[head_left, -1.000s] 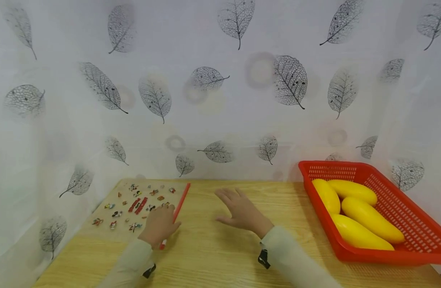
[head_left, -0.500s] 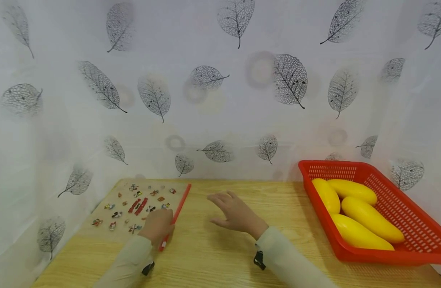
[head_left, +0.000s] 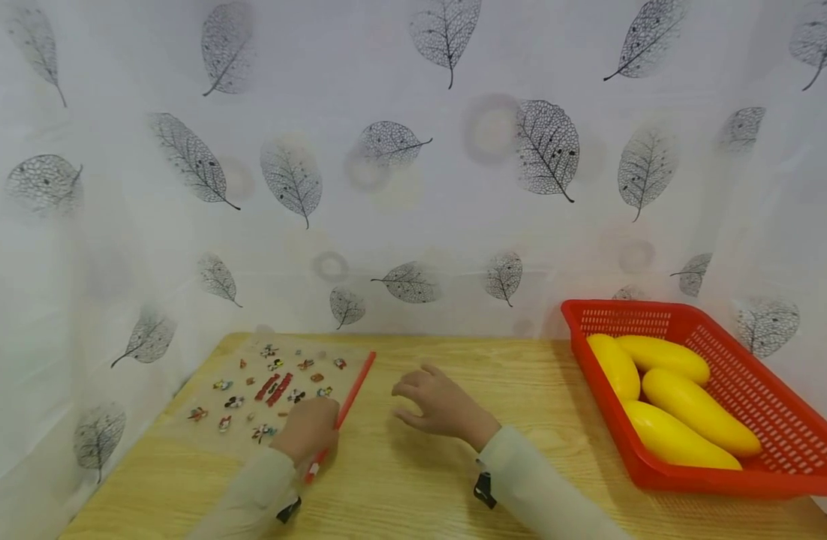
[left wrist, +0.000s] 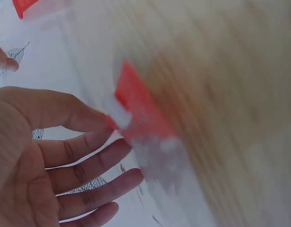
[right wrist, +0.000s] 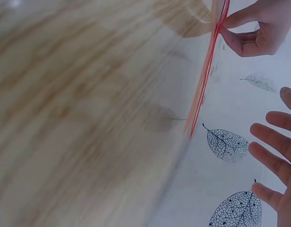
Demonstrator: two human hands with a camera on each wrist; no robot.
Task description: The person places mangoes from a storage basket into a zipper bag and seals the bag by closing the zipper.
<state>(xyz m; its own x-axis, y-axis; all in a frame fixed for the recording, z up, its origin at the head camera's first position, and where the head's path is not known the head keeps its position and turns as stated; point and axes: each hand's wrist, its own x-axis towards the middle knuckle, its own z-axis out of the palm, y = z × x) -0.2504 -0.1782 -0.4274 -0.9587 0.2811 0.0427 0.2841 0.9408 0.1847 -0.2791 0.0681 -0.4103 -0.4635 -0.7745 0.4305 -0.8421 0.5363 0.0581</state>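
Observation:
A clear plastic zip pouch [head_left: 234, 386] printed with small cartoon figures lies at the left of the table, its red edge strip [head_left: 356, 386] facing right. My left hand [head_left: 308, 426] pinches that red edge near its front end, between thumb and index finger; the other fingers spread out in the left wrist view. A small white piece, probably the slider, shows at the strip's end [left wrist: 136, 94], blurred. To the right of the pouch, my right hand [head_left: 440, 405] hovers over the table with fingers loosely bent, holding nothing. The right wrist view shows its fingers [right wrist: 276, 142] apart from the pouch.
A red plastic basket [head_left: 605, 431] with several yellow, elongated, smooth objects [head_left: 700, 411] stands at the right of the wooden table [head_left: 521, 390]. A whitish curtain with leaf prints [head_left: 413, 210] hangs behind the table and along its left side.
My left hand has gone from lying over the red edge to pinching it, and the pouch has shifted slightly right. My right hand has moved a little left, its fingers more bent.

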